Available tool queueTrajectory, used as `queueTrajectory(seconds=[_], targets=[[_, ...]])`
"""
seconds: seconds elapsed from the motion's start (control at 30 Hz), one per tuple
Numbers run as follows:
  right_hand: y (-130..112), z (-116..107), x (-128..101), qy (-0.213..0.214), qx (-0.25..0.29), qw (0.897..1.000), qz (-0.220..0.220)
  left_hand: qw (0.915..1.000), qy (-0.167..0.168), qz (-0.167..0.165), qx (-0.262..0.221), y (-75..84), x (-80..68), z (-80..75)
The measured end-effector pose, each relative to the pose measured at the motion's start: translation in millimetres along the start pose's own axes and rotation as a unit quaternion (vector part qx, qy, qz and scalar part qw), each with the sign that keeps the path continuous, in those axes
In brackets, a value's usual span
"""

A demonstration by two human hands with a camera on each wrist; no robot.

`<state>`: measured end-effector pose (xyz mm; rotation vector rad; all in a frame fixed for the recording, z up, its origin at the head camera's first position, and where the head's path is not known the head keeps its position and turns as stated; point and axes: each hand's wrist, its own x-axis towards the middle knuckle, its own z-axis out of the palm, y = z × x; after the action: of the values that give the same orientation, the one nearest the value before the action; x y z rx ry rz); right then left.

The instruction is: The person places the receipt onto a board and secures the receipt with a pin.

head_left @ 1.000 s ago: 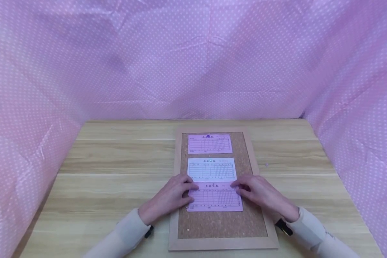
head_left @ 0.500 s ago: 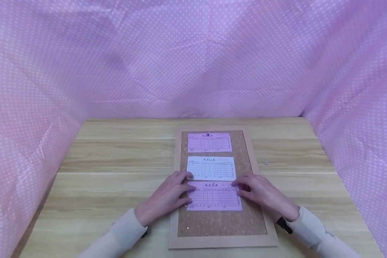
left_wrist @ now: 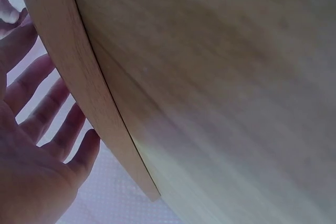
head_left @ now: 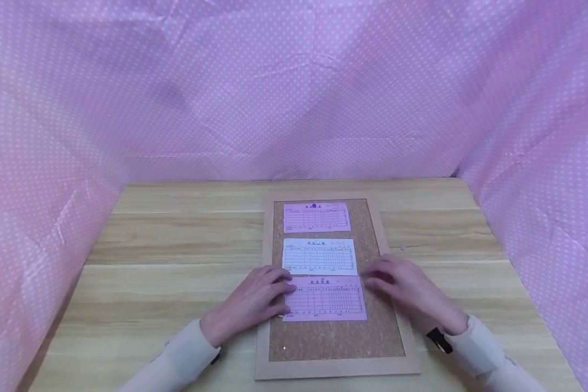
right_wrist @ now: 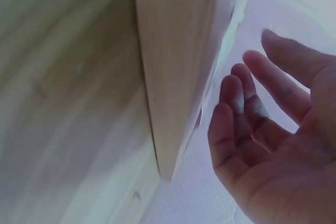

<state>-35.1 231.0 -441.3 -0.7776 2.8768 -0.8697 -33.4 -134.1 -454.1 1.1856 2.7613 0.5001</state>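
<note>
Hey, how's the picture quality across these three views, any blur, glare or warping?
Head view: even, soft pink-tinted light with no glare; the right hand is slightly motion-blurred, while the left hand and the lower pink form look sharper; form print too small to read. Left wrist view: very close, soft focus, the cork board frame bends with lens distortion. Right wrist view: blurred, the fingers hazy.

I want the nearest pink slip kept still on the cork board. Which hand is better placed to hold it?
Left, probably. The left hand lies with fingers on the nearest pink slip's left edge, while the right hand is off its right edge, over the cork board.
</note>
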Motion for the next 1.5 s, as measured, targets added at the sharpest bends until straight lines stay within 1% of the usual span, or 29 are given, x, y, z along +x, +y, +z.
queueTrajectory(seconds=[0.17,0.27,0.37,0.5,0.7,0.97,1.23,1.33,1.5], targets=[[15,-13,-1,0.073,0.009,0.997,0.010,1.0000,0.006,0.002,-0.002,-1.0,-0.8,-0.3],[25,-19,-1,0.107,0.000,0.994,0.010,0.9999,0.009,0.004,-0.003,-1.8,-1.3,-0.3],[34,-23,-2,0.131,-0.003,0.991,0.022,0.9999,0.008,0.003,-0.008,-1.8,-1.1,-0.7],[45,-27,-3,0.142,-0.003,0.989,0.039,0.9999,0.001,-0.001,-0.016,-0.4,-0.2,-0.8],[59,-32,0,0.129,-0.009,0.989,0.068,0.9999,0.006,0.000,-0.013,1.3,-0.3,-0.3],[70,-38,6,0.095,-0.009,0.990,0.104,1.0000,0.006,0.001,-0.006,0.9,0.2,-1.2],[77,-41,9,0.059,-0.016,0.991,0.118,1.0000,0.005,0.000,-0.003,0.7,-0.2,-1.4],[79,-41,11,0.045,-0.020,0.992,0.118,1.0000,0.001,-0.002,-0.003,0.8,0.2,-1.9],[82,-40,11,0.023,-0.032,0.992,0.120,1.0000,0.005,0.002,-0.003,0.7,0.9,-1.6]])
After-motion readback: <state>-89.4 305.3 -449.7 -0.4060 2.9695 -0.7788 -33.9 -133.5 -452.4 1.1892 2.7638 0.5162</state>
